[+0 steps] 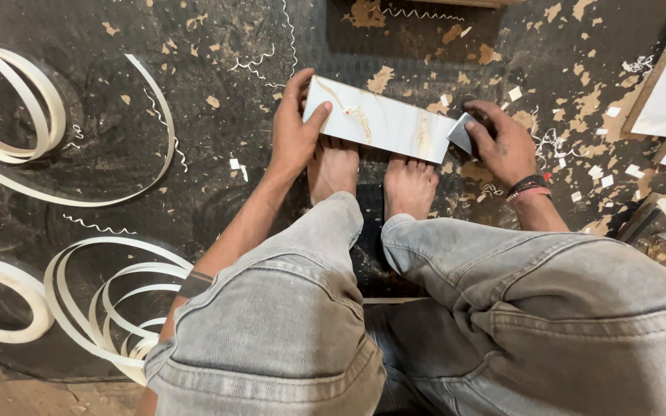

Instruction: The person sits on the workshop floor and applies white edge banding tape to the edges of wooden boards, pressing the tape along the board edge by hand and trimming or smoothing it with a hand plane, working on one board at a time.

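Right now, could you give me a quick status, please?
Left hand grips marble-look panel. Right hand presses grey block at panel's end. Feet brace it.

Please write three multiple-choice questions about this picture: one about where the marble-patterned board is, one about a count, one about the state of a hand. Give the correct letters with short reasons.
1. Where does the white marble-patterned board lie?
A. across the toes of both bare feet
B. on the person's knees
C. inside a coil of strip

2. How many hands touch the board directly?
A. none
B. one
C. two

3. What is the right hand doing?
A. resting open on the floor
B. gripping a small grey flat piece at the board's end
C. holding a strip coil

Answers: 1 A, the feet sit just under its near edge. 2 B, only the left hand clasps the board's end. 3 B, its fingers close on the grey piece.
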Demonstrator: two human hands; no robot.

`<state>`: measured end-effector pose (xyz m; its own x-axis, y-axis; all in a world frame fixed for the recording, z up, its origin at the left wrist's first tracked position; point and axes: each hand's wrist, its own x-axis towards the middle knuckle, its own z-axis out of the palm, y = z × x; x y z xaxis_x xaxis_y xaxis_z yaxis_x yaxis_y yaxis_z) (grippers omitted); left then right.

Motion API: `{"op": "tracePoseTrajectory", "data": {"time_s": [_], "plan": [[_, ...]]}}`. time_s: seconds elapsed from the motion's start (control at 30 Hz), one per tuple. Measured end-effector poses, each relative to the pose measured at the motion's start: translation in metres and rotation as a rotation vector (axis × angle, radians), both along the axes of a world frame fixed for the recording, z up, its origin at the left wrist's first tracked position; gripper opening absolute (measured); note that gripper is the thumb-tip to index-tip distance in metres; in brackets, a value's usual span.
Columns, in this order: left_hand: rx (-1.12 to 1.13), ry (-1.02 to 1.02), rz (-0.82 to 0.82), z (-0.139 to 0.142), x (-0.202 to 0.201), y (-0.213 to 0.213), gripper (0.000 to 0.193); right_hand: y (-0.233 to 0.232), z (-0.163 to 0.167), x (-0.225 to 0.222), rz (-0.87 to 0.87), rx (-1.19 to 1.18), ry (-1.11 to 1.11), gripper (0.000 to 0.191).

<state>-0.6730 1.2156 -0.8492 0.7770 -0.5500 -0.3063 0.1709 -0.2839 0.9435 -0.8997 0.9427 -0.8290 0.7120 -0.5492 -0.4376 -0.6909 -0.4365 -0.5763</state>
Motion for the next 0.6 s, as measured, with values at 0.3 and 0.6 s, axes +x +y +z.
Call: {"op": "tracePoseTrajectory", "data": {"time_s": [0.3, 0.6], "plan": [[0.108, -0.137, -0.05, -0.003, -0.003, 0.003, 0.057, -0.007, -0.007, 0.002, 0.162, -0.075, -0.154, 0.021], [0.07, -0.322, -0.108, 0.02, -0.009, -0.01, 0.059, -0.004, 0.006, 0.064, 0.662, -0.336, -0.168, 0.022]]}}
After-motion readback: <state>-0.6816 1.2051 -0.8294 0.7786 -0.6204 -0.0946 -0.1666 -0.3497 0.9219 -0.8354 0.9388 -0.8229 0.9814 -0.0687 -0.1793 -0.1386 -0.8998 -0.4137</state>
